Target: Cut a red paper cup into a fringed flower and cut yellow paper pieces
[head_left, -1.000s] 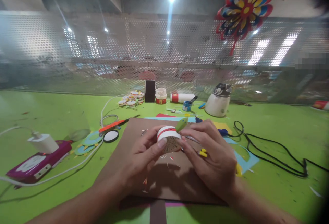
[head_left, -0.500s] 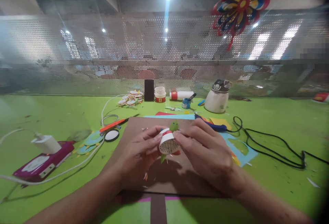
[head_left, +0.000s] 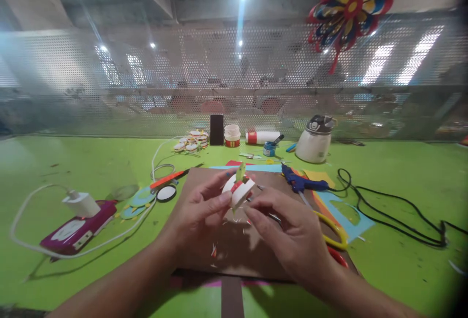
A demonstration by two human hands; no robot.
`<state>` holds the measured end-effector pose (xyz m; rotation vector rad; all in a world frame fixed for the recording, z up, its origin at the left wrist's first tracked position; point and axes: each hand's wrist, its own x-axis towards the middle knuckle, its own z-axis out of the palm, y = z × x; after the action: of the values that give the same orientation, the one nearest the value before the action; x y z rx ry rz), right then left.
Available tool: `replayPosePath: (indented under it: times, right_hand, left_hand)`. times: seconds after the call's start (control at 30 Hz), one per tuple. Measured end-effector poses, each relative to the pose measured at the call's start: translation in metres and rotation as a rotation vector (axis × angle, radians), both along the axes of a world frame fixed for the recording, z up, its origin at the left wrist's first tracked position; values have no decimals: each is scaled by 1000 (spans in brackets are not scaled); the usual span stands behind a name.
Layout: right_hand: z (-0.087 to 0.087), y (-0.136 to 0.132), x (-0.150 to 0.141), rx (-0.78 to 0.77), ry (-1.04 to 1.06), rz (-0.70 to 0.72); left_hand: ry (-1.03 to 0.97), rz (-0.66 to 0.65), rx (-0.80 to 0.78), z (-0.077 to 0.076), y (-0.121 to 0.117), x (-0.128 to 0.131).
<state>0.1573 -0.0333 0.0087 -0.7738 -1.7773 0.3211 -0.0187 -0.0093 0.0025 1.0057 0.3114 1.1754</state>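
Note:
My left hand (head_left: 204, 206) grips a small paper turtle (head_left: 242, 192) made from a white cup piece with a red band; its green paper head (head_left: 240, 171) points up. Close to the turtle's right side is my right hand (head_left: 288, 235), thumb and fingers drawn together; whatever they pinch is too small or hidden to name. Thin metal tips show beside these fingers. Below both hands lies a brown board (head_left: 204, 259) with paper scraps. Just beyond the right wrist are scissors with yellow handles (head_left: 334, 230) and a red handle (head_left: 338, 257).
A blue glue gun (head_left: 305, 181) with a black cord lies right of the board. Left are an orange cutter (head_left: 168, 180), a round white-topped disc (head_left: 166, 193) and a purple power strip (head_left: 78, 228). Along the back stand a phone (head_left: 217, 130), paper cups (head_left: 232, 136) and a white kettle (head_left: 313, 142).
The turtle has been turned, so its dotted underside no longer faces me and its white and red side shows. My right hand has drawn slightly away from it, down and right.

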Motion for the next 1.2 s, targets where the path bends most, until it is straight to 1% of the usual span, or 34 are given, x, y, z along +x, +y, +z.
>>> replayPosePath:
  times: [0.07, 0.13, 0.2, 0.3, 0.4, 0.53, 0.77, 0.93, 1.2]
  right_hand:
    - [-1, -1, -3, -101, 24, 51]
    - [0, -2, -6, -167, 72, 116]
    - [2, -3, -8, -207, 126, 161]
    - [5, -6, -11, -224, 163, 154]
    - [5, -8, -12, -196, 176, 124]
    - [3, -10, -10, -111, 162, 59]
    - [6, -12, -9, -39, 141, 53]
    - [7, -14, -10, -20, 110, 27]
    - [2, -9, -9, 62, 52, -18]
  left_hand:
    - [71, 7, 29, -1, -2, 1]
    - [132, 4, 70, -1, -4, 3]
    - [168, -3, 122, 0, -5, 4]
    - [204, -9, 194, 2, -4, 4]
    - [252, 5, 253, 3, -1, 2]
    - [321, 2, 311, 5, 5, -2]
    - [295, -63, 272, 9, 7, -6]
    - [282, -69, 292, 7, 9, -6]
    - [286, -71, 220, 2, 10, -2]
